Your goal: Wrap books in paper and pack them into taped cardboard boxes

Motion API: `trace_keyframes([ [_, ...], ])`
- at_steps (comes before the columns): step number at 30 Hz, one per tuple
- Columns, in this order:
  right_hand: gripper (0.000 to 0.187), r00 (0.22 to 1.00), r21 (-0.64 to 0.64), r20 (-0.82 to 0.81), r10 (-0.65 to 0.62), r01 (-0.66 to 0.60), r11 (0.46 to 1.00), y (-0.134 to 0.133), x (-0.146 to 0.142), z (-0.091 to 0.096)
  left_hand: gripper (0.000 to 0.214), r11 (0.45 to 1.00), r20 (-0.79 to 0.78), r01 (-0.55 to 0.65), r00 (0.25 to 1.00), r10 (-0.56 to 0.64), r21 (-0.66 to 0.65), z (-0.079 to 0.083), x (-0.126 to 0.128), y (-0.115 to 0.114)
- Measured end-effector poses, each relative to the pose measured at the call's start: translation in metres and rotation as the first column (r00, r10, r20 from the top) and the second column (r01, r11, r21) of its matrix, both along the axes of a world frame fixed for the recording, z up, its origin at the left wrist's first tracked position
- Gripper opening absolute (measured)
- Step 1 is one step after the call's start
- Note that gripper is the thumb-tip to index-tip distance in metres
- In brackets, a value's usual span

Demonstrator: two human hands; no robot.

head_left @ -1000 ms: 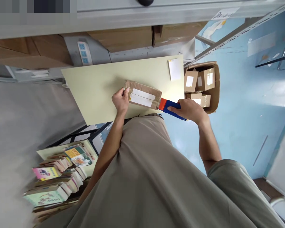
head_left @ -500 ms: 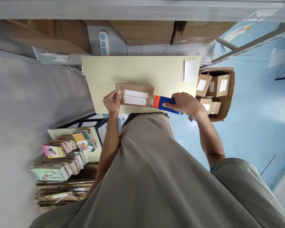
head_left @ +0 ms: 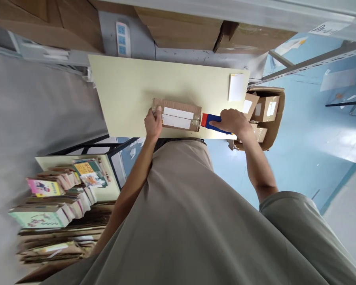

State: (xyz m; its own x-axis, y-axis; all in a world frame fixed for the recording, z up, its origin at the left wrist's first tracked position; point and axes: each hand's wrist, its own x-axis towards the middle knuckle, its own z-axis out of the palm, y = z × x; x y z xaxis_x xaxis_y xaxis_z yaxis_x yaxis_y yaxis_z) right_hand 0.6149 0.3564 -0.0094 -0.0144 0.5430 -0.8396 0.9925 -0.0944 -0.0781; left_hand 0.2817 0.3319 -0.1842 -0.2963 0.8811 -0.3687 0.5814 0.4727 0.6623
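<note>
A long brown cardboard box [head_left: 178,107] lies on the pale yellow tabletop, with white labels on its upper face and clear tape at its ends. My left hand [head_left: 153,123] grips the box's left end, thumb over the top face. Just off the opposite end is a blue tape dispenser [head_left: 215,118] with a red-orange front. My right hand [head_left: 233,122] is closed round the dispenser from above. Any tape strand between dispenser and box is too fine to make out.
White label sheets [head_left: 236,88] lie at the table's [head_left: 127,87] right end. Beyond that end, a large carton [head_left: 278,128] holds several small boxes. A power strip [head_left: 123,39] and large cartons [head_left: 184,29] are behind. Books [head_left: 90,174] and flattened cardboard are stacked at lower left.
The box has shifted right along the table, with my left hand on it. My left thumb now lies over its top face. A small gap separates the dispenser from the box end. The view has turned slightly.
</note>
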Motion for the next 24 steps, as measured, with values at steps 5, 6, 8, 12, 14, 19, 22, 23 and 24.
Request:
trace_keyframes([
  [5,0.059,0.999,-0.037,-0.032,-0.028,0.026,0.999,-0.005,0.014,0.009,0.043,0.999,-0.072,0.034,0.997,-0.033,0.01,-0.001,0.004,-0.001],
  [6,0.06,0.997,-0.059,-0.054,-0.051,0.047,0.997,-0.006,0.016,0.014,0.044,0.999,-0.073,0.038,0.997,-0.037,0.01,-0.001,0.001,0.0],
  [8,0.059,0.989,-0.111,-0.113,-0.101,0.088,0.99,-0.007,0.017,0.023,0.048,0.999,-0.06,0.035,0.998,-0.034,0.013,-0.002,-0.008,0.004],
  [12,0.055,0.978,-0.134,-0.186,-0.096,0.072,0.988,-0.007,0.012,0.031,0.055,0.999,-0.063,-0.013,0.998,0.014,0.031,-0.001,-0.029,0.008],
  [14,0.053,0.982,-0.11,-0.18,-0.057,0.037,0.993,-0.005,0.007,0.026,0.055,0.999,-0.1,-0.033,0.994,0.037,0.04,0.001,-0.037,0.008],
  [19,0.053,0.995,-0.06,-0.088,0.037,-0.042,0.997,0.0,-0.009,0.004,0.049,0.999,-0.169,-0.003,0.986,0.01,0.037,0.007,-0.048,0.007],
  [22,0.055,0.999,-0.033,-0.023,0.039,-0.04,0.999,0.0,-0.02,-0.006,0.05,1.0,-0.153,0.0,0.988,0.003,0.022,0.008,-0.05,0.008],
  [23,0.055,0.999,-0.028,-0.011,0.034,-0.034,0.999,-0.001,-0.023,-0.009,0.051,1.0,-0.147,0.0,0.989,0.003,0.02,0.008,-0.05,0.008],
  [24,0.055,1.0,-0.025,-0.001,0.031,-0.031,0.999,-0.002,-0.027,-0.011,0.052,1.0,-0.144,-0.002,0.99,0.005,0.019,0.008,-0.05,0.009],
])
